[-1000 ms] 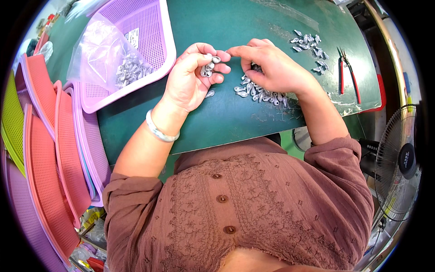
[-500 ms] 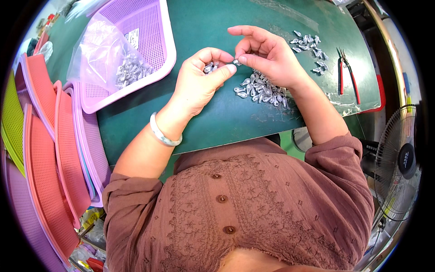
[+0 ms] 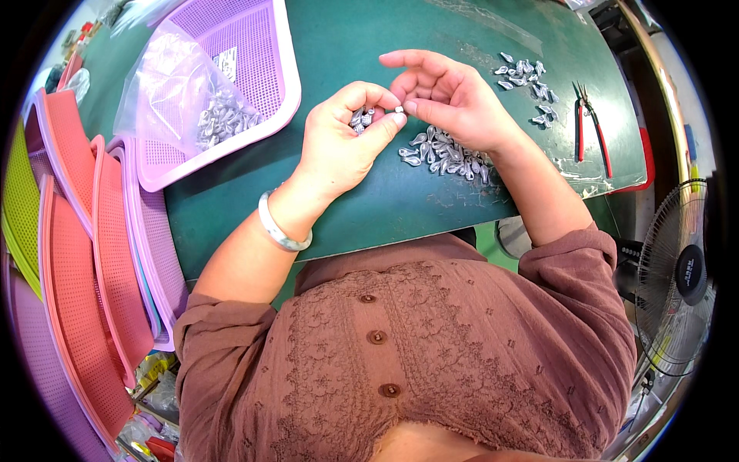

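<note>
From the head camera, looking down: the left hand (image 3: 339, 146) is curled over the green table (image 3: 369, 208), fingers cupped around a small cluster of silver metal pieces (image 3: 359, 118), thumb and forefinger tips pressed toward the middle. Meeting it there, the right hand (image 3: 450, 96) has thumb and forefinger pinched on one tiny silver piece (image 3: 399, 110) right where the two hands touch, its other fingers fanned out loose above. Just under the right palm lies a pile of silver pieces (image 3: 443, 152) on the table, and a smaller scatter of the same pieces (image 3: 531, 81) sits further out, near the red-handled pliers (image 3: 589, 123) lying flat at the table's right. A pale bangle (image 3: 279, 229) rings the left wrist. Off to the left, a purple mesh tray (image 3: 262, 92) holds a clear plastic bag (image 3: 173, 88) with more silver parts inside. Stacked pink and purple trays (image 3: 85, 269) lean at the left edge; a fan (image 3: 677, 285) stands right.
</note>
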The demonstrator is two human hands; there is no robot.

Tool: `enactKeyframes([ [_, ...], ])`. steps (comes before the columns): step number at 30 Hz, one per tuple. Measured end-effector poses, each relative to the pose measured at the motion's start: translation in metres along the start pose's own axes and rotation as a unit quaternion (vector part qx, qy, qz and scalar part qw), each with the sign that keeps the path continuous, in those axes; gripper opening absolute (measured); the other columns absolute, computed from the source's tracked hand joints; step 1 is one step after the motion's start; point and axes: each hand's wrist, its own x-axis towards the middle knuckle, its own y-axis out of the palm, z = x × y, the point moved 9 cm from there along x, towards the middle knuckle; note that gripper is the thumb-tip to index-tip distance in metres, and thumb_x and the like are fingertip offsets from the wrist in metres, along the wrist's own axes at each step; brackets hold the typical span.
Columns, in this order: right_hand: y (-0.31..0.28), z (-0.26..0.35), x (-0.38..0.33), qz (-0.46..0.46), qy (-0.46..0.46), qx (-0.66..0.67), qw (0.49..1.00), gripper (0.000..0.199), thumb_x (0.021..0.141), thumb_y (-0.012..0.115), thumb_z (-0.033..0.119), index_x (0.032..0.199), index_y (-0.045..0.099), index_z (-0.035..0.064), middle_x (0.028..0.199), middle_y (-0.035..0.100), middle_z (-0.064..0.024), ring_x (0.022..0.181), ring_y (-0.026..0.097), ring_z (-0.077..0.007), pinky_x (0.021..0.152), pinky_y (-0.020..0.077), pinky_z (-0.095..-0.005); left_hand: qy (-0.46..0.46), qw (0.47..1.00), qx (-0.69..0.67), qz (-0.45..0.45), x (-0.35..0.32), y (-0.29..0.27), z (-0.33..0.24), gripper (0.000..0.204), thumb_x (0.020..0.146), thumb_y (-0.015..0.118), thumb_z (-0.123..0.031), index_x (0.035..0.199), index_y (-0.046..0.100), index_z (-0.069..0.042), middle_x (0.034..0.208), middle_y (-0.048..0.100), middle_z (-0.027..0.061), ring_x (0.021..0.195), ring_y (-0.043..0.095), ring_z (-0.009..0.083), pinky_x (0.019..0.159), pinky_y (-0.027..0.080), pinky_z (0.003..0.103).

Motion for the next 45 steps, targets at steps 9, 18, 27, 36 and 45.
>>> enactKeyframes([
  [9, 0.003, 0.001, -0.001, 0.018, 0.012, -0.015, 1.000, 0.051, 0.078, 0.050, -0.010, 0.127, 0.040, -0.0005, 0.093, 0.059, -0.0054, 0.088, 0.056, -0.0104, 0.079, 0.0443, -0.0233, 0.016, 1.000, -0.014, -0.002, 0.000, -0.001, 0.002, 0.010, 0.077, 0.065, -0.005, 0.086, 0.062, -0.003, 0.079, 0.060, -0.0008, 0.073, 0.051, 0.0065, 0.067, 0.043, 0.021],
  [18, 0.000, 0.002, -0.001, 0.006, 0.009, -0.022, 1.000, 0.052, 0.078, 0.055, -0.008, 0.127, 0.040, -0.0003, 0.088, 0.058, -0.0032, 0.082, 0.055, -0.0088, 0.076, 0.0447, -0.0222, 0.014, 1.000, -0.019, -0.008, 0.000, 0.000, -0.006, 0.008, 0.079, 0.064, -0.002, 0.086, 0.060, -0.003, 0.076, 0.053, -0.0040, 0.069, 0.044, 0.0031, 0.061, 0.037, 0.017],
  [27, -0.001, 0.003, -0.002, -0.013, 0.002, -0.056, 0.998, 0.048, 0.078, 0.054, -0.006, 0.125, 0.042, -0.0011, 0.085, 0.059, -0.0037, 0.078, 0.056, -0.0086, 0.073, 0.0450, -0.0219, -0.046, 0.999, -0.026, -0.004, 0.000, -0.004, 0.007, 0.006, 0.083, 0.062, -0.010, 0.085, 0.059, -0.005, 0.069, 0.051, -0.0055, 0.058, 0.042, 0.0010, 0.051, 0.033, 0.016],
  [36, 0.001, 0.002, -0.002, -0.011, 0.027, -0.029, 0.999, 0.046, 0.080, 0.052, -0.005, 0.125, 0.040, -0.0017, 0.086, 0.062, -0.0079, 0.076, 0.058, -0.0109, 0.073, 0.0468, -0.0234, -0.161, 0.965, -0.205, -0.032, -0.002, -0.005, 0.024, 0.007, 0.084, 0.062, -0.012, 0.087, 0.059, -0.007, 0.069, 0.053, -0.0036, 0.055, 0.043, 0.0025, 0.047, 0.031, 0.015],
  [45, -0.004, 0.003, -0.002, -0.027, 0.022, -0.015, 0.999, 0.049, 0.079, 0.059, -0.003, 0.125, 0.041, -0.0013, 0.084, 0.061, -0.0059, 0.077, 0.057, -0.0095, 0.071, 0.0458, -0.0221, -0.163, 0.970, -0.179, -0.033, -0.002, -0.005, 0.025, 0.009, 0.083, 0.063, -0.012, 0.088, 0.059, -0.006, 0.067, 0.052, -0.0045, 0.055, 0.043, 0.0023, 0.047, 0.031, 0.015],
])
